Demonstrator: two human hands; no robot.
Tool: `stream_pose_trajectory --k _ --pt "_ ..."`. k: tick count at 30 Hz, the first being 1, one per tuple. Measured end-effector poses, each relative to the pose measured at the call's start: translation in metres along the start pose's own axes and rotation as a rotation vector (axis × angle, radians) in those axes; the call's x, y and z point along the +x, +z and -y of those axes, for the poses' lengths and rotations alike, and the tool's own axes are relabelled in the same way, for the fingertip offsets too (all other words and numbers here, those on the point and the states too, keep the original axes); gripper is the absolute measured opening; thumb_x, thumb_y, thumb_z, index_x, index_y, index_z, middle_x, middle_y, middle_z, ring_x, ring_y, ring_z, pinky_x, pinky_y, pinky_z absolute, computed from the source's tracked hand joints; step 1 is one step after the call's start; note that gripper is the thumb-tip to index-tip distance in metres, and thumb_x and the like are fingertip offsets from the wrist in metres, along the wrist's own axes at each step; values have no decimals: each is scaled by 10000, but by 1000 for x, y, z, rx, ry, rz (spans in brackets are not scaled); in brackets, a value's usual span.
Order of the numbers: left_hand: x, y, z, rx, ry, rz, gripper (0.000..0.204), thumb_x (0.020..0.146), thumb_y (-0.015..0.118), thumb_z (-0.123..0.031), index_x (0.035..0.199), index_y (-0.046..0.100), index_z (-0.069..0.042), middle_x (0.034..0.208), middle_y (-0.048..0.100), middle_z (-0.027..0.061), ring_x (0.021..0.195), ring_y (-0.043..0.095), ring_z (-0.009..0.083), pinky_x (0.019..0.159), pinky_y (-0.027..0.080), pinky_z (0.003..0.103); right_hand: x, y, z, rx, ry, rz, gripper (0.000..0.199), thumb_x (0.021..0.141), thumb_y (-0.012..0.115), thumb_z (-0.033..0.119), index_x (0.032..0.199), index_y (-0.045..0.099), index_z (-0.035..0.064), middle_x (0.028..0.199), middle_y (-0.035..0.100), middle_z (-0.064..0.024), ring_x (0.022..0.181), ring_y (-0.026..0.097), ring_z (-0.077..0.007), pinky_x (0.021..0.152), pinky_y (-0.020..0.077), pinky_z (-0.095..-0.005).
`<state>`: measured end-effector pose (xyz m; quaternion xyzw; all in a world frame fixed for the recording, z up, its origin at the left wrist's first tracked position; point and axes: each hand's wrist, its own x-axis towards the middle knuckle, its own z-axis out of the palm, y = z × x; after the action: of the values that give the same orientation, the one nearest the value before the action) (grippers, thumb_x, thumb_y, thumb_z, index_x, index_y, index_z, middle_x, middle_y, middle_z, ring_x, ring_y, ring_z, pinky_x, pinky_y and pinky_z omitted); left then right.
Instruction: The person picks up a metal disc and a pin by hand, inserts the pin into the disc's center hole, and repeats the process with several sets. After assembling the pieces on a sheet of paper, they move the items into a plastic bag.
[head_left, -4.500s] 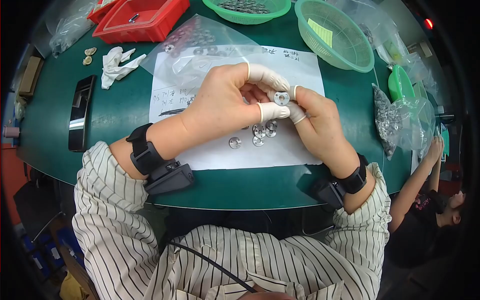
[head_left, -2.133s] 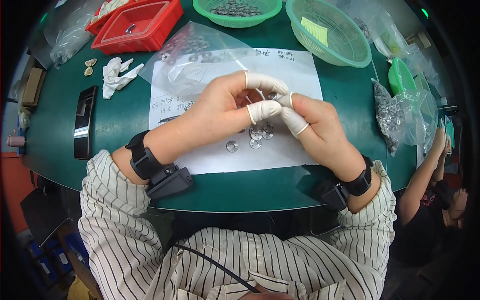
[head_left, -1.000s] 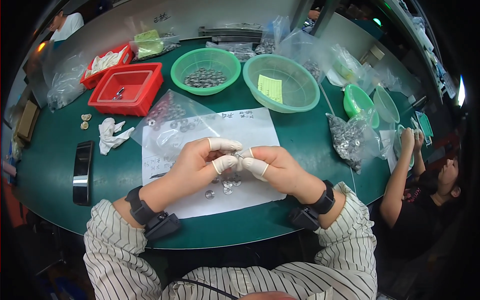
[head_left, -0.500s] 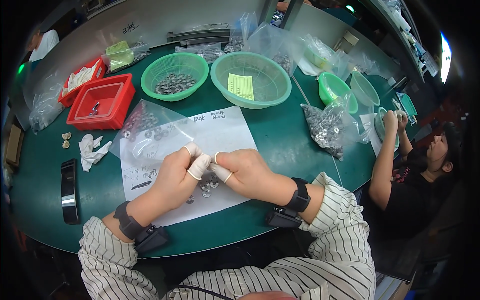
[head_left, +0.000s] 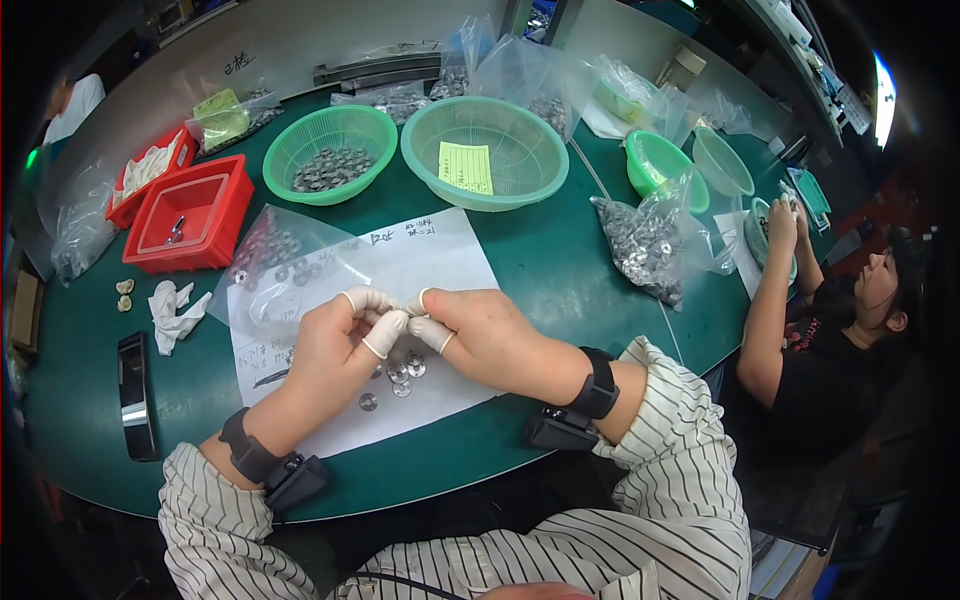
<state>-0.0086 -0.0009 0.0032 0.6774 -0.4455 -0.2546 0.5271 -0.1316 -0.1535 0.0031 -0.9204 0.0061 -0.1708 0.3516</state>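
Observation:
My left hand point(head_left: 332, 342) and my right hand point(head_left: 484, 328) meet fingertip to fingertip above a white sheet of paper point(head_left: 440, 250). White finger cots cover the thumbs and forefingers. Both hands are closed in a pinch, and whatever sits between the tips is hidden by them. Just below the fingers, several small round metal discs with centre holes point(head_left: 401, 389) lie loose on the paper. Beyond my left hand, a clear plastic bag point(head_left: 335, 262) containing similar discs rests partly over the sheet's upper left.
Behind the paper stand a green basket of metal parts point(head_left: 278, 160) and a larger basket point(head_left: 553, 170) with a yellow slip. Red trays point(head_left: 145, 258), a white cloth point(head_left: 170, 325) and a black phone-like object point(head_left: 137, 400) are left. A filled bag point(head_left: 645, 250) and a co-worker point(head_left: 765, 310) are right.
My fingertips have shifted slightly against each other, still pinched together. More of the loose discs beneath them shows. The whole view has turned a little.

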Motion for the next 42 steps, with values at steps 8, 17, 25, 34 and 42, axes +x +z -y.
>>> stream_pose_trajectory --k 8,17,25,34,42 --pt "1 2 5 319 64 20 246 917 526 -191 771 601 -7 641 593 156 554 590 292 521 451 348 -6 4 9 -233 -98 6 125 811 608 154 855 554 50 629 569 -132 602 576 -337 528 438 -437" --pt "1 -2 -2 596 142 -10 274 911 516 -206 733 594 -13 644 573 189 583 561 372 524 431 410 -2 8 1 -251 -185 -6 103 737 596 97 803 531 53 616 577 -109 605 589 -322 540 454 -432" --pt "5 0 4 252 18 31 298 913 502 -216 725 598 -7 609 545 176 603 550 357 563 423 424 0 -2 -10 -193 -221 -140 116 783 681 146 823 622 55 646 582 -107 574 570 -282 508 450 -354" --pt "9 -3 7 422 103 -57 246 877 532 -199 770 623 3 702 534 181 737 540 360 673 421 437 8 -19 -1 -21 -81 -137 94 823 665 65 877 624 0 718 620 -59 622 575 -112 569 453 -232" --pt "12 6 15 608 438 122 218 863 554 -150 1024 663 -51 1000 590 145 954 519 318 849 432 385 11 -27 -1 37 104 -253 81 861 630 63 864 600 -13 722 606 -30 648 560 -67 590 451 -215"
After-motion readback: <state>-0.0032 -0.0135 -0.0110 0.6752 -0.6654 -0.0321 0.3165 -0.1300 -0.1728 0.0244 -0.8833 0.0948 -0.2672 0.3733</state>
